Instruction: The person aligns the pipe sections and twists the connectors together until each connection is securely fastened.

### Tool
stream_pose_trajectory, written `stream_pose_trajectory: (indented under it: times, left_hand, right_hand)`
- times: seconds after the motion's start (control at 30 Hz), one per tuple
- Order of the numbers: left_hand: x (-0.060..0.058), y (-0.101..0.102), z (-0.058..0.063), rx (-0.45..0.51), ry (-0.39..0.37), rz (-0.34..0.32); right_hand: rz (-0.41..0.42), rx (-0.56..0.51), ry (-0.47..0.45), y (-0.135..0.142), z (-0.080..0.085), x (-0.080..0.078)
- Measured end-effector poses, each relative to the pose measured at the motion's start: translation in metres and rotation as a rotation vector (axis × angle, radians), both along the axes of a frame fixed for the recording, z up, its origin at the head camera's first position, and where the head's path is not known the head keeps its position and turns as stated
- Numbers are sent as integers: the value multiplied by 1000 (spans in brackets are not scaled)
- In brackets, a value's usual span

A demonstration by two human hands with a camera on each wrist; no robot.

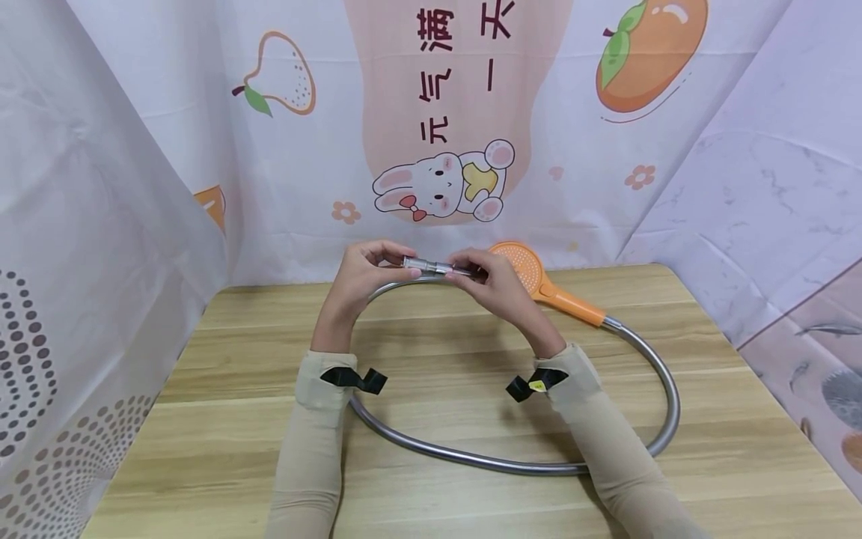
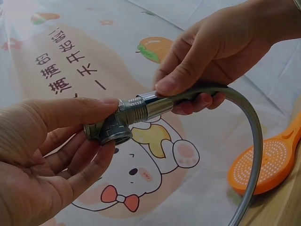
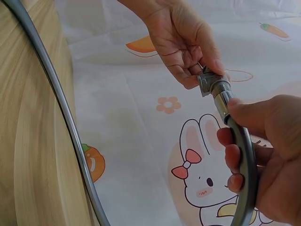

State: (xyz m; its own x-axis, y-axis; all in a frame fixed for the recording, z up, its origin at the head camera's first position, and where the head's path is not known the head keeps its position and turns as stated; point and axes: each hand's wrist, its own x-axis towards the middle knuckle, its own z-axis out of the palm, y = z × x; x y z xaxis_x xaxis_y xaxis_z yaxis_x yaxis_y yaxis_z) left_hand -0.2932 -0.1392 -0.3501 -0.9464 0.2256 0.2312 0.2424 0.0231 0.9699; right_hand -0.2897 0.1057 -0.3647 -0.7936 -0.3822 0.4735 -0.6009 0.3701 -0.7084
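Observation:
My left hand pinches a small metal tee-shaped pipe fitting between thumb and fingers. The fitting has a threaded end and an open side port. From the right, my right hand grips the end of a grey metal shower hose, thumb and fingers around it. The hose's shiny chrome nut meets the fitting's threads, and some thread still shows in the left wrist view. Both hands are raised near the table's far edge. How far the nut sits on the threads cannot be told.
An orange shower head lies at the back right of the wooden table, joined to the hose's other end. The hose loops across the table under both forearms. A printed cloth hangs behind, with more cloth at both sides.

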Motion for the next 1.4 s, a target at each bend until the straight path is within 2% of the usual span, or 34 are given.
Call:
stream_pose_trajectory:
  times: [0.2,0.4,0.63,0.83,1.03,1.4]
  left_hand:
    - [-1,-1,-1,6,9,-8]
    - [2,-1,1,-15,1,21]
    - [2,-1,2,-8,-9,0]
    - [2,0,1,-22,3,-3]
    - [2,1,2,-20,4,0]
    - [4,1,2,13,4,-50]
  right_hand:
    - [0,-24,3,-2,0,1]
    - [-18,-30,-12,-3,1,1]
    - [-36,3,-25,-3,1,2]
    - [-26,-30,3,-2,-1,1]
    - [-44,-41,-13,-2,1,2]
    - [-60,10,13,-2,2,3]
